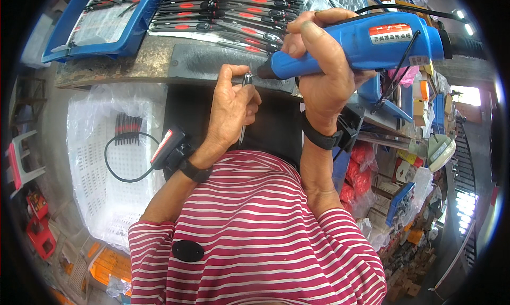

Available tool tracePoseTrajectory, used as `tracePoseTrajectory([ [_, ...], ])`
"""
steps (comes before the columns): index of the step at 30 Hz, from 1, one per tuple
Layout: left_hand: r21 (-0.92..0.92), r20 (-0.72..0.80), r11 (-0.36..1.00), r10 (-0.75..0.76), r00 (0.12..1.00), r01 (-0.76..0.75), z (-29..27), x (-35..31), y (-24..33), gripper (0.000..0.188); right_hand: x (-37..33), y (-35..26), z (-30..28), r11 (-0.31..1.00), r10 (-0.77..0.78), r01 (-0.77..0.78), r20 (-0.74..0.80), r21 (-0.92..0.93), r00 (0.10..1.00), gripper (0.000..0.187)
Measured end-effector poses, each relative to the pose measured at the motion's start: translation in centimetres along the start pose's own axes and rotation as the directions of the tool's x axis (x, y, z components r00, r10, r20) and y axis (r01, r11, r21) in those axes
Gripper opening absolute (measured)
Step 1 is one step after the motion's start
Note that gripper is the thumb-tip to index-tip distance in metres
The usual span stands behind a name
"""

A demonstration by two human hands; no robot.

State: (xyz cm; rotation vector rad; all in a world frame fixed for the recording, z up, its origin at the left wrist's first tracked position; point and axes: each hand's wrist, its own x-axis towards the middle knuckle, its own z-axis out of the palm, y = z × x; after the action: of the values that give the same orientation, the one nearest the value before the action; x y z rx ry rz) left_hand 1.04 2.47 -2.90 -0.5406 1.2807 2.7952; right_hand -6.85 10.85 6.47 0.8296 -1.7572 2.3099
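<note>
My right hand (330, 74) is wrapped round a blue electric screwdriver (361, 42), which lies nearly level with its dark nose pointing left. Just left of that nose, my left hand (231, 106) pinches a slim dark tool with a shiny end (247, 80). The tool stands roughly along my view, its lower part showing below my fingers. Whether the screwdriver's bit touches it, I cannot tell. Beyond both hands, rows of slim black-and-red handled tools (186, 12) lie stacked on the workbench (106, 70).
At far left a blue tray (139, 37) holds more slim tools. Below the bench edge stands a white plastic-lined crate (95, 199) with several black-and-red pieces (128, 130) inside. A black cable (409, 7) trails from the screwdriver. Boxes and red bags (361, 167) crowd the right.
</note>
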Motion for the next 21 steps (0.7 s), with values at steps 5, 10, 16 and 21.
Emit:
tracePoseTrajectory([
  [5,-0.016,0.017,1.0,-0.004,1.0,0.004,-0.12,0.06,-0.06,0.032,0.1,0.28,0.14,0.999,-0.015,0.015,0.01,0.052,1.0,0.027],
  [10,-0.035,0.034,0.999,0.001,0.999,0.0,-0.37,0.17,-0.21,0.029,0.28,0.5,0.08,0.997,-0.031,0.03,0.014,0.076,0.999,0.026],
  [16,-0.075,0.045,0.997,0.008,0.999,-0.004,-0.44,0.21,-0.36,0.027,0.48,0.72,0.18,0.992,-0.063,0.06,0.029,0.115,0.998,0.024],
  [21,-0.042,0.024,0.999,0.006,1.0,-0.005,-0.3,0.18,-0.29,0.028,0.52,0.5,0.4,0.995,-0.038,0.035,0.032,0.09,0.999,0.022],
])
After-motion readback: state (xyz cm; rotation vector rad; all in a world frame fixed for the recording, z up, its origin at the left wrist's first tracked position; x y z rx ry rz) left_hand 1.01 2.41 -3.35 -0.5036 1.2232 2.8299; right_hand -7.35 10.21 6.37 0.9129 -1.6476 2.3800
